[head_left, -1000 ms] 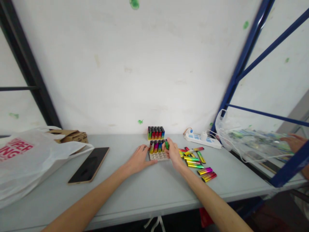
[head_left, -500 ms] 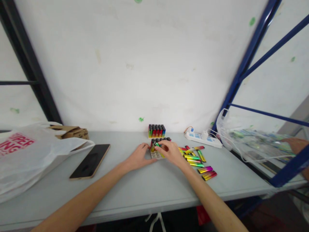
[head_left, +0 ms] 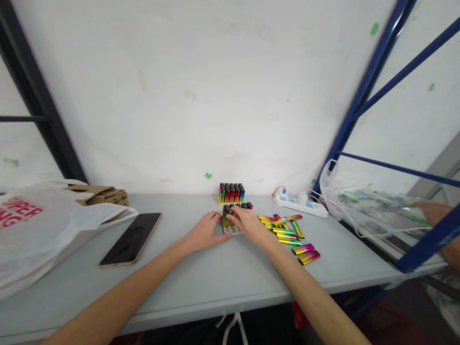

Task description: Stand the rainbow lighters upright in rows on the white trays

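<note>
My right hand pinches a green and yellow lighter, which stands upright at the left of a pale tray with round hollows. Behind it in the same tray, several lighters with dark tops stand in rows, partly covered by my fingers. My left hand lies around the tray's left side, fingers at its edge and thumb stretched along the front corner. To the right of my right hand, loose shiny lighter bodies in yellow, green and red lie flat; no dark tops show on them.
A filled block of lighters stands by the wall. Phone, plastic bag and cardboard lie left. A power strip with cables sits at right, before a blue frame. Another person's hand is beyond.
The lighter in my right hand has gone from tilted to upright at the tray's left side. My left hand keeps its place by the tray. The view has shifted slightly.
</note>
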A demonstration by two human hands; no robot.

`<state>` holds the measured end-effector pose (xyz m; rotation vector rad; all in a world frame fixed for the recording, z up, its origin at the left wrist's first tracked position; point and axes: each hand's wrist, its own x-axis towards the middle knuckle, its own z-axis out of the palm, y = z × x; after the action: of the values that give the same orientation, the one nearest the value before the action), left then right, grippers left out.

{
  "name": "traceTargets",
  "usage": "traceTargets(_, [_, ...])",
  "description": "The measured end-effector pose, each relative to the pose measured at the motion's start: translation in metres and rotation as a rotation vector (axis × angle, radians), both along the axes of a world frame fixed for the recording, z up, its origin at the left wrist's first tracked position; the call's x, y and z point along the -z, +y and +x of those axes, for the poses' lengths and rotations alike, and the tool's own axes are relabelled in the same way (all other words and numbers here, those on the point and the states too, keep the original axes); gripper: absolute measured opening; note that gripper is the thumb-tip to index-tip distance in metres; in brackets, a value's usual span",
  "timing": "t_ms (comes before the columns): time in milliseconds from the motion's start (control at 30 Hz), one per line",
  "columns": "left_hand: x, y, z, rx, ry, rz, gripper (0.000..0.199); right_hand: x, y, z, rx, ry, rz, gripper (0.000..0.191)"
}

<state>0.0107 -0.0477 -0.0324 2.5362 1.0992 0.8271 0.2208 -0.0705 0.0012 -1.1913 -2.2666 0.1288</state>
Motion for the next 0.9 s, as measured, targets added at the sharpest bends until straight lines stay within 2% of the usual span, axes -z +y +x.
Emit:
traceTargets(100, [0.000,0.002,-0.001,0.017,-0.001,0.005,0.053,-0.005,0.000,-0.001,0.003,-0.108,0.004,0.020])
traceTargets(233, [0.001,0.007,-0.001,0.018,-0.004,0.016,0.055,-0.010,-0.007,-0.008,0.216,-0.239,0.014,0.032])
traceTargets(333, [0.001,0.008,-0.002,0.020,-0.001,0.006,0.054,-0.017,-0.012,-0.002,0.276,-0.221,0.026,0.040])
traceTargets(400, [-0.001,0.007,-0.002,0.016,0.003,-0.010,0.053,-0.022,-0.011,0.015,0.345,-0.155,0.067,0.046])
traceTargets(467, [-0.005,0.007,-0.003,0.003,0.007,-0.027,0.053,-0.025,-0.006,0.042,0.491,-0.095,0.108,0.051])
traceTargets(567, [-0.011,0.008,-0.006,-0.002,0.036,-0.044,0.054,-0.023,0.006,0.085,0.701,-0.046,0.074,0.038])
traceTargets(600, [-0.013,0.008,-0.008,0.002,0.049,-0.046,0.055,-0.019,0.009,0.096,0.703,-0.044,0.032,0.032])
traceTargets(700, [-0.018,0.010,-0.014,0.012,0.086,-0.043,0.057,-0.005,0.017,0.113,0.530,-0.110,-0.098,0.026])
traceTargets(800, [-0.020,0.012,-0.020,0.018,0.112,-0.037,0.058,0.005,0.022,0.109,0.406,-0.174,-0.231,0.026])
traceTargets(900, [-0.020,0.011,-0.021,0.018,0.117,-0.041,0.059,0.008,0.023,0.102,0.393,-0.200,-0.283,0.022])
